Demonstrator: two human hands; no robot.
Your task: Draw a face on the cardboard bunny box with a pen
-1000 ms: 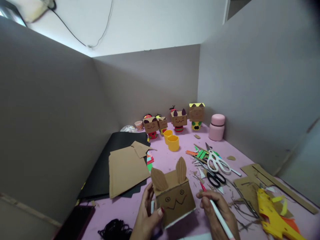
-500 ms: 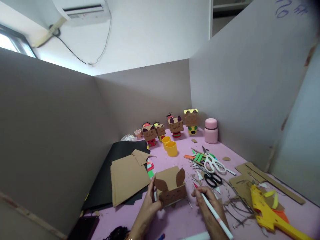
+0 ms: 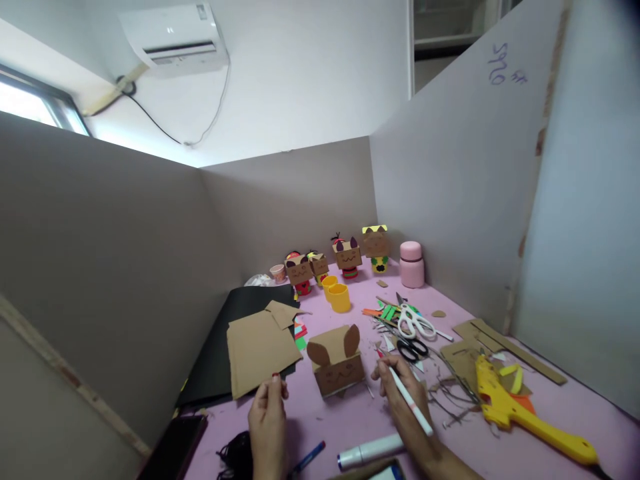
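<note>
My right hand (image 3: 403,390) is closed around a slim white marker (image 3: 411,403) with a red tip, held clear of the table to the right of a cardboard box head (image 3: 339,375). That head stands by itself on the table, with two brown ears and a face drawn on its front. To its left, and apart from it, my left hand (image 3: 269,413) is closed with the thumb up. A small red spot shows at its thumb tip; I cannot make out what the fingers hold. A thick white marker (image 3: 367,453) and a blue pen (image 3: 310,457) lie near the front.
Cardboard sheets (image 3: 265,350) lie on black paper (image 3: 213,367) at left. Finished cardboard figures (image 3: 349,255), yellow rings (image 3: 340,298) and a pink flask (image 3: 412,267) stand at the back. White scissors (image 3: 415,323), black-handled scissors (image 3: 413,349), scraps and a yellow glue gun (image 3: 520,407) lie at right.
My left hand has let go of the box head and drawn back toward the left. The box head now stands unheld. My right hand still holds the marker. The view has shifted.
</note>
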